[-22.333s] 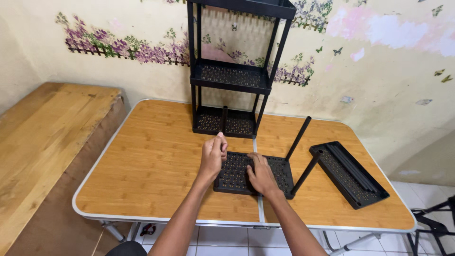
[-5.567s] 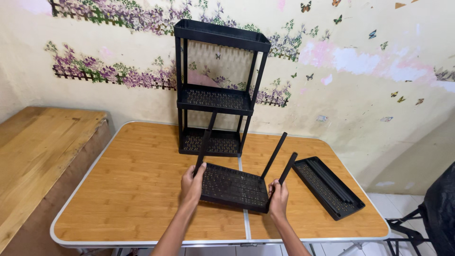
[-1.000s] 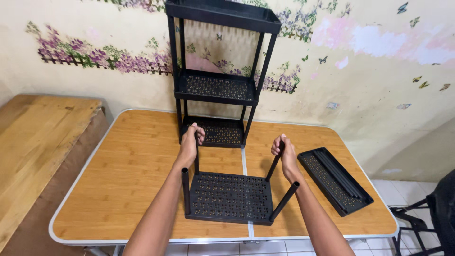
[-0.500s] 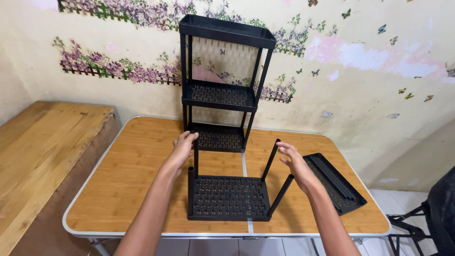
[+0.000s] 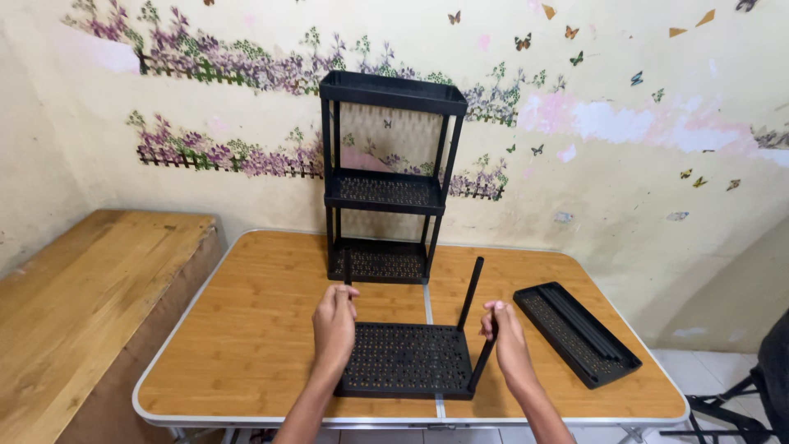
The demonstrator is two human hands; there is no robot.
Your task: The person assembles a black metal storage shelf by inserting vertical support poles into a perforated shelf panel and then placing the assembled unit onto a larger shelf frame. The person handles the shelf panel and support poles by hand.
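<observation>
The bench [image 5: 246, 345], wood-patterned with a pale rim, carries a black three-tier rack [image 5: 386, 181] at its far edge against the wall and has bare room to the left. Near its front edge lies a black perforated shelf tray [image 5: 407, 359] with upright posts, a second black tray [image 5: 575, 331] well apart to the right. The left hand [image 5: 334, 323] is closed around the tray's near-left post, and the right hand [image 5: 503, 327] is closed around its near-right post [image 5: 481, 367].

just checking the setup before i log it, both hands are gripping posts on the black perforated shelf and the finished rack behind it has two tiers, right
Not quite: the head view shows the finished rack has three tiers, not two. The rest holds: the left hand and the right hand each grip a post on the black perforated shelf, which lies on the table in front of the rack.
</observation>
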